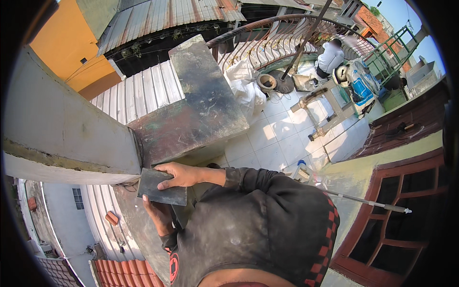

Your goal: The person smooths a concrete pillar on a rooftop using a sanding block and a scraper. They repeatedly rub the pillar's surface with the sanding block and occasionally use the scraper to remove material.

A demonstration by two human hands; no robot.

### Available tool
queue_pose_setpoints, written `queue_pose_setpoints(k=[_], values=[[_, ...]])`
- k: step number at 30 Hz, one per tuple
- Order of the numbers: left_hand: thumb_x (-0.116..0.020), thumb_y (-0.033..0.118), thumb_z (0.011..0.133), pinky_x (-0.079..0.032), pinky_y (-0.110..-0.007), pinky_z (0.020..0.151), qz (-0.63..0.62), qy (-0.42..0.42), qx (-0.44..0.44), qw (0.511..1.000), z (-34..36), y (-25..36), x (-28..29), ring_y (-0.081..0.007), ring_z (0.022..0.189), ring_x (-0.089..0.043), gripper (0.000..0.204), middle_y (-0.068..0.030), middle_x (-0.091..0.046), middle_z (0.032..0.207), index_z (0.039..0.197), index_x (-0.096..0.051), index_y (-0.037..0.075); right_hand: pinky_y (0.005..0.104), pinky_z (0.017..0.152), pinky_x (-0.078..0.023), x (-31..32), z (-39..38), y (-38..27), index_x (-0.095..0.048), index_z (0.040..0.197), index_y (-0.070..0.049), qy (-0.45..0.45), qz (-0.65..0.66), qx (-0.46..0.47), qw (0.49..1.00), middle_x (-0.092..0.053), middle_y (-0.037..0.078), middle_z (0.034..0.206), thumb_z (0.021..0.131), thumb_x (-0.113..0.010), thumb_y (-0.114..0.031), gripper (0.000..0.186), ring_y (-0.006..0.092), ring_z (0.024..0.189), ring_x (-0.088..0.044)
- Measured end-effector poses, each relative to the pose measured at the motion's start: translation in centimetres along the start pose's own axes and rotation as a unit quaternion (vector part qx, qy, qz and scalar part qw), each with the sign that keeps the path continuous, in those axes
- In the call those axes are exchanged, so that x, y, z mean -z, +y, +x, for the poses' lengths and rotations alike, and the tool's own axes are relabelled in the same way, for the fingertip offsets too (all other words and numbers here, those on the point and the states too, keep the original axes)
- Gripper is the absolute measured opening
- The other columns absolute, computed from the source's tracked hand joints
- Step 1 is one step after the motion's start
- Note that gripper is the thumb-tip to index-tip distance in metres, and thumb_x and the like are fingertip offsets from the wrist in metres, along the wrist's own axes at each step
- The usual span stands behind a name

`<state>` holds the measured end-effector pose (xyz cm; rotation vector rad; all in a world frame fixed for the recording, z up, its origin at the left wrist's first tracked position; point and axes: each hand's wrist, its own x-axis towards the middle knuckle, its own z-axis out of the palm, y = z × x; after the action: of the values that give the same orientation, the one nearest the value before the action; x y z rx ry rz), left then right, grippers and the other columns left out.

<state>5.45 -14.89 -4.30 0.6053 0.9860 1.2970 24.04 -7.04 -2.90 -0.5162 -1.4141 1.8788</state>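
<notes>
My right hand [179,175] grips a dark grey rectangular sheet [155,184] from above, thumb lying flat across its face. The sheet is stiff-looking, perhaps sandpaper; its exact kind does not show clearly. Below it, my left hand [160,215] holds the lower edge, with a fingertip showing at the left corner and the other fingers partly hidden. A second dark flap [180,215] hangs under the sheet beside the left hand; whether it is part of the same piece I cannot tell. Both hands are close together, by the foot of a pale grey pillar [71,124].
A stained wall ledge [201,110] runs ahead, with metal roofing [138,91] beyond it. On the tiled balcony floor [260,138] stand a bucket [267,82], sacks [361,91] and a metal frame [330,107]. A person in white [330,57] crouches near the curved railing [287,36]. A pole [363,201] extends at right.
</notes>
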Motion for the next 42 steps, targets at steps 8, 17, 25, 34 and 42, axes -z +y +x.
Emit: queue_pose_setpoints(k=[8,17,25,34,42], values=[[-0.072,0.061,0.083,-0.04,-0.043,0.112,0.077,-0.106,-0.13,0.983,2.3,2.1,-5.3,-0.029,0.132,-0.049,0.098,-0.0208,-0.046,0.147,0.15,-0.033,0.0,0.0353,0.11,-0.042,2.1,0.1,-1.0,-0.04,0.15,-0.002,-0.037,-0.122,0.018,0.992,-0.053,0.012,0.142,0.095,-0.073,-0.034,0.072,0.022,0.131,-0.051],[-0.077,0.039,0.091,-0.046,-0.033,0.094,0.108,0.049,-0.134,0.984,5.7,3.3,-7.7,-0.0205,0.106,-0.056,0.076,-0.0097,-0.055,0.114,0.141,-0.033,0.001,0.0412,0.107,-0.046,4.9,-1.6,-3.6,-0.045,0.15,-0.006,0.018,-0.099,0.03,0.995,-0.057,0.014,0.141,0.093,-0.073,-0.043,0.072,0.0248,0.131,-0.054],[-0.072,0.029,0.096,-0.047,-0.029,0.096,-0.021,0.056,-0.095,0.994,5.9,3.3,-8.1,-0.0157,0.112,-0.058,0.055,-0.0102,-0.059,0.125,0.135,-0.047,0.0,0.0224,0.072,-0.046,6.0,-1.0,-1.6,-0.067,0.117,0.004,0.077,-0.088,-0.043,0.992,-0.067,-0.002,0.095,0.1,-0.068,-0.024,0.033,0.0027,0.082,-0.053],[-0.076,0.017,0.094,-0.037,-0.021,0.06,0.13,0.152,-0.197,0.96,5.3,2.6,-6.7,-0.0011,0.072,-0.046,0.018,0.0063,-0.059,0.08,0.094,-0.067,0.001,0.0403,0.106,-0.045,3.9,0.1,-1.9,-0.037,0.154,-0.003,0.154,-0.229,0.057,0.959,-0.053,0.021,0.145,0.09,-0.078,-0.036,0.083,0.0285,0.133,-0.054],[-0.071,0.02,0.096,-0.051,-0.025,0.076,0.258,0.102,-0.189,0.942,3.2,4.3,-7.3,-0.0083,0.087,-0.064,0.031,-0.006,-0.072,0.093,0.113,-0.068,-0.006,0.0522,0.119,-0.029,0.5,0.8,-0.2,-0.016,0.161,-0.007,0.037,-0.32,0.099,0.942,-0.023,0.025,0.162,0.085,-0.08,-0.028,0.101,0.0423,0.151,-0.024]])
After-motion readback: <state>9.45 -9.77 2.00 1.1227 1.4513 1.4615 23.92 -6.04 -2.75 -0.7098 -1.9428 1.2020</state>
